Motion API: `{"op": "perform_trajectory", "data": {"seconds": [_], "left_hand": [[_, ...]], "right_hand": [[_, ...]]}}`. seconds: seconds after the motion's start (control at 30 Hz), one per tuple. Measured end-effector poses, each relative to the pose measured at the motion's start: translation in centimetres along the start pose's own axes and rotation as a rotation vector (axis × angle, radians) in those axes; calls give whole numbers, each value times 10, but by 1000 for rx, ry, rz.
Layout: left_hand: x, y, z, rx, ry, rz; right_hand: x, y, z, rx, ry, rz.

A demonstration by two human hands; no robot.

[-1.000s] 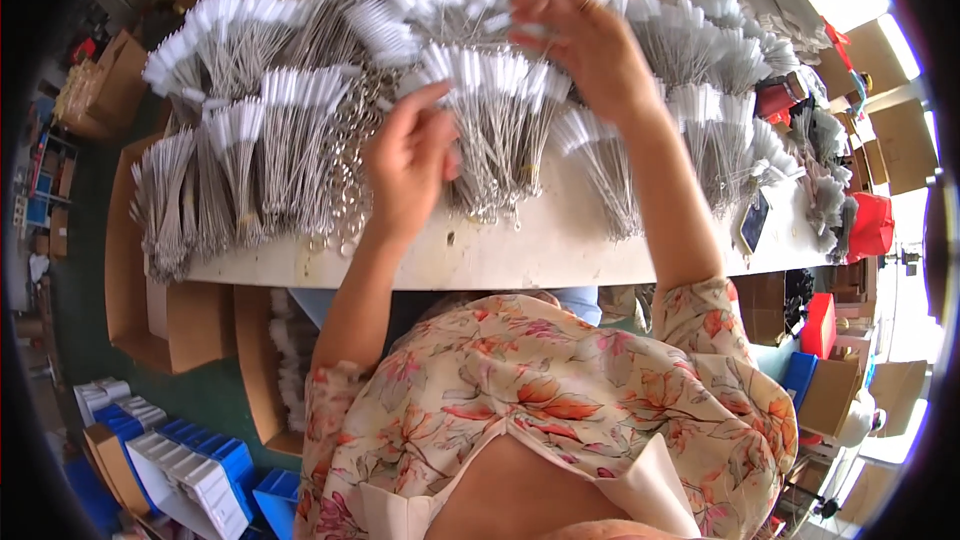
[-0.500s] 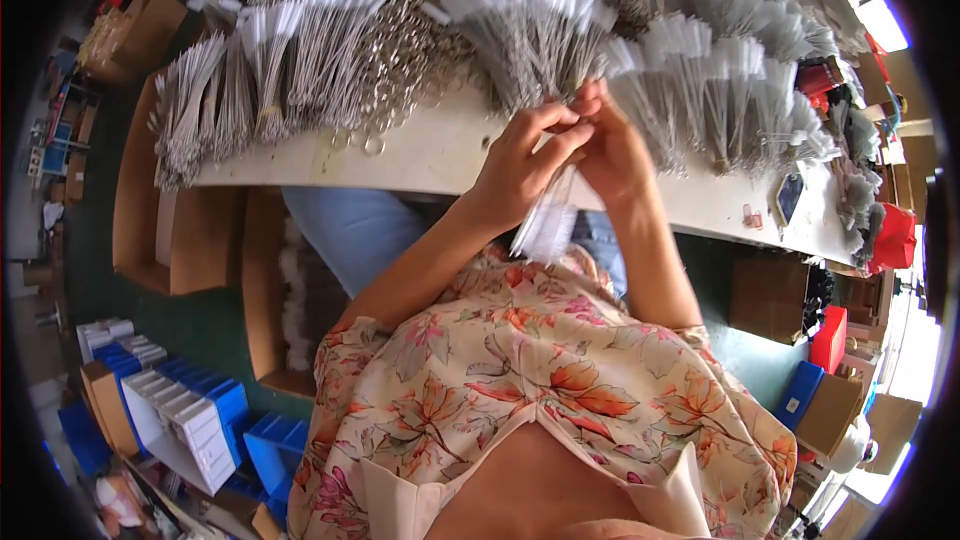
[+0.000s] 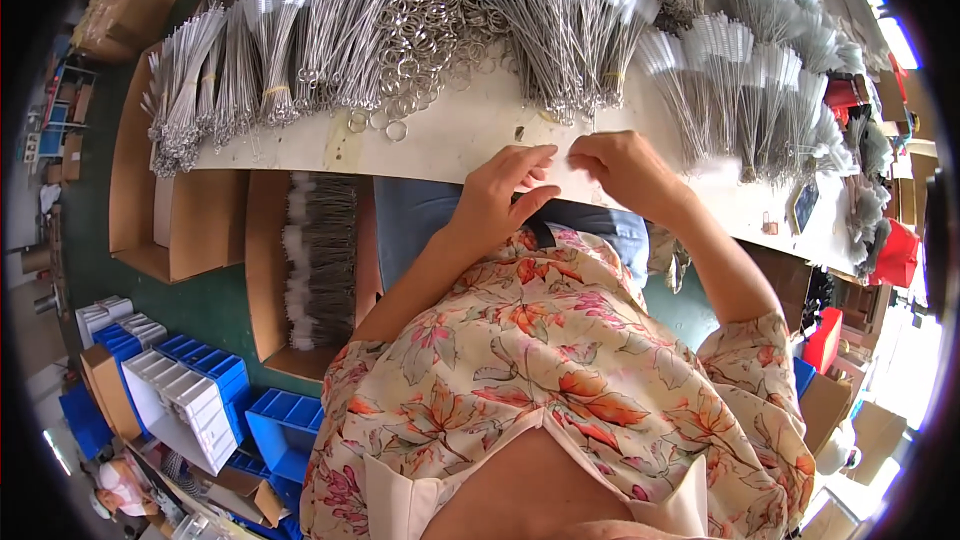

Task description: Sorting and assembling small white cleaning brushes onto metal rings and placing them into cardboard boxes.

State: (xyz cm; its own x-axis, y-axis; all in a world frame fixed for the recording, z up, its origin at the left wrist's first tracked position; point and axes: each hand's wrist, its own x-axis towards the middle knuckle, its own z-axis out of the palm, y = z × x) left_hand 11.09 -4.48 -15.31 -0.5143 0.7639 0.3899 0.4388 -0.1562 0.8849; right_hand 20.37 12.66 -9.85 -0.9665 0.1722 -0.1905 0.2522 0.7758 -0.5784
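Note:
My left hand (image 3: 508, 186) hovers at the table's front edge, fingers spread and slightly bent, with nothing seen in it. Just to its right, my right hand (image 3: 628, 172) is over the tabletop with its fingers curled in; whatever they pinch, if anything, is too small or hidden. Right beyond the hands lies a fanned pile of wire brushes (image 3: 570, 40), white bristle ends pointing away and looped wire ends toward me. A thin wire seems to run from that pile toward my right fingertips. Loose metal rings (image 3: 410, 50) are heaped left of the pile.
More brush bundles lie to the left (image 3: 270, 50) and right (image 3: 725, 80) on the white table (image 3: 440, 145). Below at left, an open cardboard box (image 3: 268, 270) contains stacked brushes. Blue and white bins (image 3: 190, 390) stand on the floor. A dark flat device (image 3: 805, 205) lies at right.
The hands were together, holding brushes with bristles toward my lap. Now they are apart and those brushes no longer show in them. The view has shifted, revealing more of the box.

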Motion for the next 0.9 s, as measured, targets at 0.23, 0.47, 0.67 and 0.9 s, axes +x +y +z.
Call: {"op": "perform_trajectory", "data": {"seconds": [0.23,0.47,0.67,0.9], "left_hand": [[19,6,-23,103,-79,366],[78,-43,-91,658,-92,325],[97,-32,-102,924,-327,248],[93,9,-71,132,62,20]], "right_hand": [[-2,-21,-15,989,-474,301],[-2,8,-20,-511,100,-14],[23,-7,-2,321,202,-31],[60,-50,-29,1075,136,9]]}}
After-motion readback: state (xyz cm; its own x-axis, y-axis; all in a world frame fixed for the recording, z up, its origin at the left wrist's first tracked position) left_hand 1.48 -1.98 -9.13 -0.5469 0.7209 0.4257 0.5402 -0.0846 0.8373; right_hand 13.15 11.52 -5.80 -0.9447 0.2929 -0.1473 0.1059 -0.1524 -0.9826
